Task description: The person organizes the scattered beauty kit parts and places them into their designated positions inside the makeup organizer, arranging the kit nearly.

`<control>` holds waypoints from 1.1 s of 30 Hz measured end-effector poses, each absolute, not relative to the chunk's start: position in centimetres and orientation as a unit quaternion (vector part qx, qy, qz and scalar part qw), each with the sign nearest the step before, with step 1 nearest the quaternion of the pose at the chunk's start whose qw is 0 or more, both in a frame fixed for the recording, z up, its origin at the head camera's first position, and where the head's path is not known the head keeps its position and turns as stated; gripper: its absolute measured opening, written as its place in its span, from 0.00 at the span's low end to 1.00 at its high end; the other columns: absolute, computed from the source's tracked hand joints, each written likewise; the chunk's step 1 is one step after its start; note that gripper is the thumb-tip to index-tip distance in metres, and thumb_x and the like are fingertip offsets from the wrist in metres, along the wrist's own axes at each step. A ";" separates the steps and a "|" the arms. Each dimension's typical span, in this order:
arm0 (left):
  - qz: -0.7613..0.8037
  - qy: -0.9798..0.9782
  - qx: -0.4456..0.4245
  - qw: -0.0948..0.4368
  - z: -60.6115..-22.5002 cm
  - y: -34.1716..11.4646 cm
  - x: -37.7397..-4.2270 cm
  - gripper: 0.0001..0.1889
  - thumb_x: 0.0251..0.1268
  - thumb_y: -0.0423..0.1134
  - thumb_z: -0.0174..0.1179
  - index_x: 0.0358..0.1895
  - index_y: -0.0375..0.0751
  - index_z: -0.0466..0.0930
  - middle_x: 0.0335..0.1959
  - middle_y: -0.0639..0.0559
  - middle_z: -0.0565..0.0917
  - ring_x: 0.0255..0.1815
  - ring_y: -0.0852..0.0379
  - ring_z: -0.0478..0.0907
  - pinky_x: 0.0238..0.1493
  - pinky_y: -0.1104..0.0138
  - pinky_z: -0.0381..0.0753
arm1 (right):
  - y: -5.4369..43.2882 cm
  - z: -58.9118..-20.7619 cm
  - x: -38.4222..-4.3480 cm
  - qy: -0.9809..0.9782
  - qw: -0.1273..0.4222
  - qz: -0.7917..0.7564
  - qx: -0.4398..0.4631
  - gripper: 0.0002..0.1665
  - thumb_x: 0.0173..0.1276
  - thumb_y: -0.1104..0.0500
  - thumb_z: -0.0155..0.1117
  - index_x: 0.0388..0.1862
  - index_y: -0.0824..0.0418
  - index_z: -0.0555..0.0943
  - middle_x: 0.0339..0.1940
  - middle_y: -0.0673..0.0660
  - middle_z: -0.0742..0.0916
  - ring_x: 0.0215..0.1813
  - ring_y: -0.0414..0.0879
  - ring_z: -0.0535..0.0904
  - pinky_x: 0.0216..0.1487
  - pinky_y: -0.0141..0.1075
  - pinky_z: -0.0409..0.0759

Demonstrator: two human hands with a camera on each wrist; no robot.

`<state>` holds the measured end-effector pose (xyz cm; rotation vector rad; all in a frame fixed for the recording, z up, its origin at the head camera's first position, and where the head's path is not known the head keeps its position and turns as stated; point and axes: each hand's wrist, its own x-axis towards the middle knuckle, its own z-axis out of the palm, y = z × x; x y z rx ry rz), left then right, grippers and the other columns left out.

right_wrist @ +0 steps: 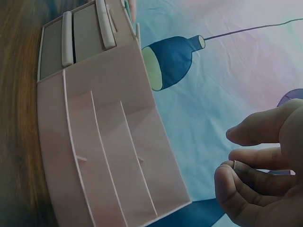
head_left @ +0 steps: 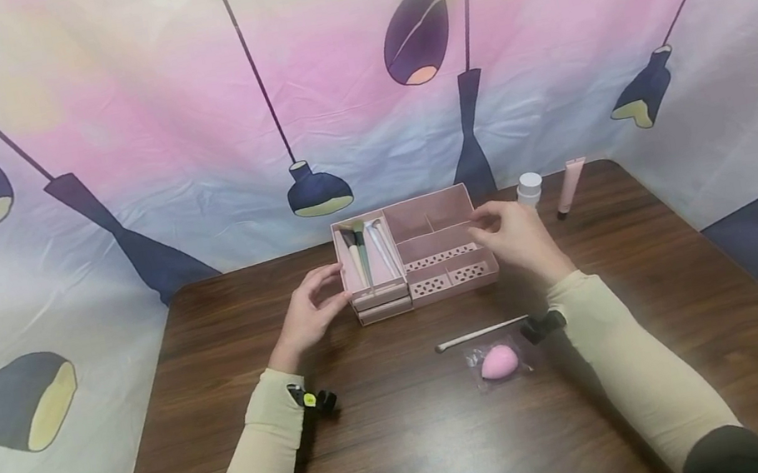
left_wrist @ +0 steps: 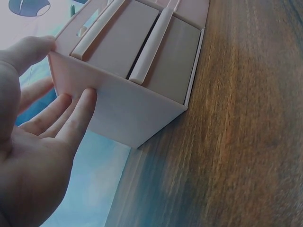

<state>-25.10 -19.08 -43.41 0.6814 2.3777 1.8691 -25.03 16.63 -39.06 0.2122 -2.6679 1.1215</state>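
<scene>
Behind everything hangs a pastel backdrop printed with dark lamps, and below it the wood-grain table spreads across the lower frame, its far edge close behind the pink makeup organizer. That organizer sits at the centre, and here's the left hand on its left side: fingers apart and nearly straight, fingertips touching the side wall, thumb at the top front corner. Two drawers sit stacked at that end, makeup brushes lying in the tray above them.

Over to the right hand, just beside the organizer's right edge! Its fingers are loosely bent, nothing between them and the thumb, and the right wrist view shows a gap to the pink wall. Right of centre, the white jar and pink tube stand near the table's far edge. Down in front, a strip of wood separates the organizer from a loose brush, with the wrapped pink sponge just below it.
</scene>
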 end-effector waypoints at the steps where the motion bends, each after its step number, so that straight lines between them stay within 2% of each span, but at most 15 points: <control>1: 0.602 0.767 0.220 0.020 -43.4 -19.1 -25.1 0.28 0.63 0.24 0.62 0.65 0.21 0.66 0.66 0.29 0.65 0.67 0.31 0.65 0.63 0.59 0.80 | 16.8 -39.2 -25.0 -0.914 0.122 0.381 0.071 0.15 0.63 0.55 0.66 0.47 0.61 0.85 0.37 0.59 0.89 0.37 0.50 0.86 0.41 0.43 0.85; 7: 0.600 0.768 0.222 0.016 -43.7 -19.2 -25.4 0.28 0.62 0.23 0.61 0.65 0.21 0.66 0.66 0.29 0.65 0.67 0.31 0.65 0.62 0.62 0.81 | 18.0 -40.0 -24.7 -0.920 0.133 0.364 0.059 0.13 0.62 0.55 0.67 0.43 0.60 0.85 0.35 0.58 0.90 0.37 0.51 0.87 0.42 0.45 0.85; 12: 0.605 0.764 0.223 0.013 -45.3 -19.6 -26.4 0.28 0.62 0.23 0.61 0.66 0.23 0.66 0.67 0.30 0.65 0.67 0.32 0.65 0.62 0.63 0.81 | 18.6 -40.4 -24.2 -0.921 0.136 0.362 0.054 0.14 0.62 0.55 0.66 0.44 0.61 0.85 0.34 0.58 0.90 0.36 0.51 0.86 0.40 0.46 0.85; 22: 0.610 0.760 0.226 0.000 -46.3 -19.8 -26.8 0.27 0.62 0.27 0.64 0.65 0.29 0.70 0.66 0.36 0.67 0.66 0.38 0.67 0.59 0.69 0.81 | 20.3 -41.8 -23.2 -0.928 0.131 0.346 0.041 0.14 0.62 0.54 0.66 0.44 0.60 0.85 0.34 0.58 0.89 0.35 0.51 0.85 0.40 0.45 0.83; 29: 0.598 0.769 0.225 -0.007 -46.3 -19.8 -26.7 0.27 0.62 0.28 0.64 0.65 0.30 0.71 0.65 0.37 0.68 0.66 0.39 0.68 0.60 0.66 0.81 | 21.6 -42.7 -22.8 -0.930 0.127 0.343 0.036 0.15 0.63 0.56 0.67 0.46 0.61 0.85 0.36 0.59 0.89 0.36 0.51 0.85 0.41 0.46 0.83; 33: 0.600 0.768 0.225 -0.001 -45.3 -19.5 -26.1 0.27 0.62 0.25 0.63 0.64 0.25 0.69 0.66 0.33 0.67 0.66 0.35 0.67 0.61 0.62 0.81 | 22.1 -43.0 -22.4 -0.930 0.122 0.345 0.032 0.17 0.63 0.56 0.66 0.49 0.62 0.84 0.36 0.60 0.89 0.37 0.53 0.86 0.40 0.46 0.83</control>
